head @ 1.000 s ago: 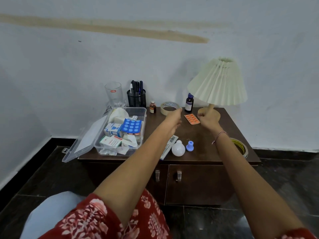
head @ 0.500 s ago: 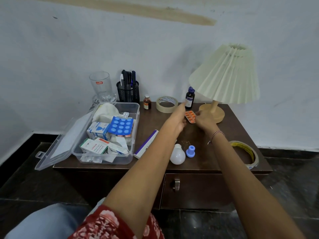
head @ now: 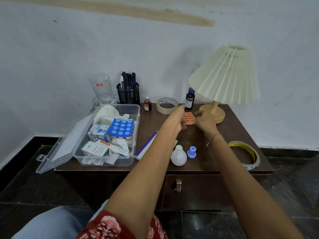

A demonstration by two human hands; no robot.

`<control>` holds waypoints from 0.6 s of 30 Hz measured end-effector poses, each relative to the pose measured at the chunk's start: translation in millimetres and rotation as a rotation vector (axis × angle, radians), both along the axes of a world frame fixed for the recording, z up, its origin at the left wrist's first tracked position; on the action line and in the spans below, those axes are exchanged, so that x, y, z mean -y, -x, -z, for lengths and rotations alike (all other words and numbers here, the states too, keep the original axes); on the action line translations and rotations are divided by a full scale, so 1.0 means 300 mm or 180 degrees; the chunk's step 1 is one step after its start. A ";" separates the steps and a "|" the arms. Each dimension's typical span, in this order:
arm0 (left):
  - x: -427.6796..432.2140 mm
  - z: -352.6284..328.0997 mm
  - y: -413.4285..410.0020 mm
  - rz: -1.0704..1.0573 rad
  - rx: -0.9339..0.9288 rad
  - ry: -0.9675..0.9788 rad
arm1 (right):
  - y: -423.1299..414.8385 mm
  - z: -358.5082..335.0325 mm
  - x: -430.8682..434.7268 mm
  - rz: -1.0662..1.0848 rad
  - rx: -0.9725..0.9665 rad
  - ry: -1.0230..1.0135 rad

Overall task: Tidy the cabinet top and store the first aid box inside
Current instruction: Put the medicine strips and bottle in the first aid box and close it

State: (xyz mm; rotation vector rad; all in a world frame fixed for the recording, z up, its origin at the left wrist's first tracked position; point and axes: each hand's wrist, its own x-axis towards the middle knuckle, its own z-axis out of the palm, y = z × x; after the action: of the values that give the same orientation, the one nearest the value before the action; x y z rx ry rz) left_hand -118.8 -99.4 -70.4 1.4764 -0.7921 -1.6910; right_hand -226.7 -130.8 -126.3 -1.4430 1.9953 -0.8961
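Note:
The clear plastic first aid box (head: 136,118) sits on the left of the brown cabinet top (head: 229,130), full of medicine packs, with its lid (head: 62,149) hanging open to the left. An orange blister pack (head: 189,118) is at the back middle between my two hands. My left hand (head: 175,120) pinches its left edge and hides that edge. My right hand (head: 205,120) grips its right edge with curled fingers.
A glass (head: 101,88), pen holder (head: 128,94), small brown bottle (head: 147,104), tape roll (head: 167,105), dark bottle (head: 189,99) and lamp (head: 226,75) line the back. In front lie a purple-white box (head: 146,145), bulb (head: 179,156), blue cap (head: 192,152) and yellow tape roll (head: 245,155).
My right hand left the lamp base and came to the orange blister pack. My left hand closed in on it from the other side. The camera moved closer.

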 end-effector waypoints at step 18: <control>-0.032 0.036 -0.058 -0.0077 0.0339 0.0045 | -0.026 -0.023 -0.094 -0.0349 0.0796 0.0052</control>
State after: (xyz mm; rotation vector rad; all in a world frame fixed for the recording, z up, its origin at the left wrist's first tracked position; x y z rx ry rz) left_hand -101.4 -89.7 -81.3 1.5707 -0.8376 -1.5965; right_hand -219.0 -102.8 -119.4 -1.3612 1.7135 -0.9937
